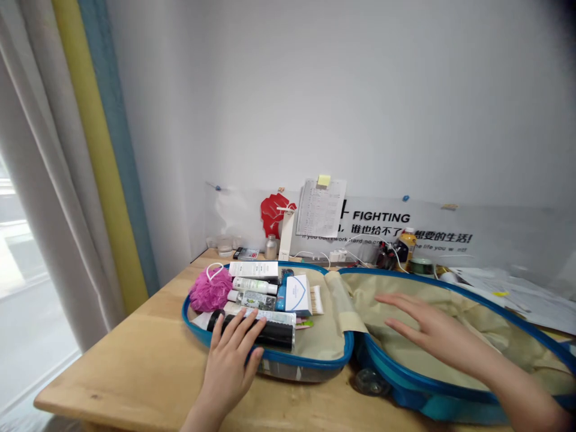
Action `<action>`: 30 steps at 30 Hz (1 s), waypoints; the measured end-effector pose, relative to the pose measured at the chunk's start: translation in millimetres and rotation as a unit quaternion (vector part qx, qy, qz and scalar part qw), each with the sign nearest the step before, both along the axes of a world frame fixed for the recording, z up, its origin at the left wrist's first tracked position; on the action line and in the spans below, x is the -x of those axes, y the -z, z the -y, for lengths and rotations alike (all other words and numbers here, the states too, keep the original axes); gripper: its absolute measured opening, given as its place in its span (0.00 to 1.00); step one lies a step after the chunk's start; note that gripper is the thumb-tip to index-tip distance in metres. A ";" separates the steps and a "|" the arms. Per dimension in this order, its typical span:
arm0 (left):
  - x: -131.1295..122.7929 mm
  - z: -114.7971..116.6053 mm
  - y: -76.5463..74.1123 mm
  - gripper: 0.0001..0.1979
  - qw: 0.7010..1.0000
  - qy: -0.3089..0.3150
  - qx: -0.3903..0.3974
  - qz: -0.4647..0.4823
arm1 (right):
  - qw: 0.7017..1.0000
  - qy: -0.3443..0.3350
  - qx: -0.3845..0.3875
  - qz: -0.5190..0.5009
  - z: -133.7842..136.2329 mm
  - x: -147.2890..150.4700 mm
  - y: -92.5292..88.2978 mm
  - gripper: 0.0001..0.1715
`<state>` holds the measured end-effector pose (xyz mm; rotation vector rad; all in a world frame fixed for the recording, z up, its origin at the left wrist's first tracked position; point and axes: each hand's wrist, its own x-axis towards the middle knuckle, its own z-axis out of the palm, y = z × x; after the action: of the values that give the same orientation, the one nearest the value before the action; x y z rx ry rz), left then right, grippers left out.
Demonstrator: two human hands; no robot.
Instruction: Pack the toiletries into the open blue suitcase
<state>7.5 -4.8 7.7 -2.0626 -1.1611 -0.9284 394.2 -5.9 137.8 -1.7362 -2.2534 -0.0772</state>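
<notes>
An open blue suitcase with beige lining lies on a wooden desk. Its left half holds toiletries: a pink bath pouf, white tubes and a white box. My left hand rests with its fingers spread over a black bottle at the front of that half, thumb on the blue rim. Flat and open, my right hand lies on the beige lining of the right half and holds nothing.
Curtains hang at the left by a window. Along the wall behind the case stand a small jar, a white lamp, cables, a yellow-capped bottle and papers. A banner with the word FIGHTING is fixed to the wall.
</notes>
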 end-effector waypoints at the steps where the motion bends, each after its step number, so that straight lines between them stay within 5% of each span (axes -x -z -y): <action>1: -3.9 1.3 -3.4 0.22 1.000 0.015 -0.001 -0.018 | 1.000 0.016 -0.022 -0.006 12.9 -15.8 14.1 0.30; 5: -14.2 3.3 -12.3 0.19 0.996 0.068 -0.010 -0.058 | 0.993 0.018 -0.113 -0.041 50.3 -66.6 76.7 0.28; 8: -12.7 1.6 -12.5 0.14 0.993 0.106 0.002 -0.042 | 0.987 0.018 -0.149 -0.060 64.7 -74.5 104.5 0.26; 20: 3.2 4.1 -13.3 0.12 0.989 0.144 0.014 -0.009 | 0.977 0.036 -0.171 -0.122 65.3 -18.2 92.2 0.32; 30: 61.2 2.4 -11.5 0.12 0.993 0.101 0.044 -0.031 | 0.981 -0.036 -0.178 -0.072 52.9 19.5 110.0 0.21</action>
<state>-53.7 -7.3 19.2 -2.2973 -0.9909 -0.9126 374.7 -58.8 27.7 -1.4247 -2.0464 -0.3089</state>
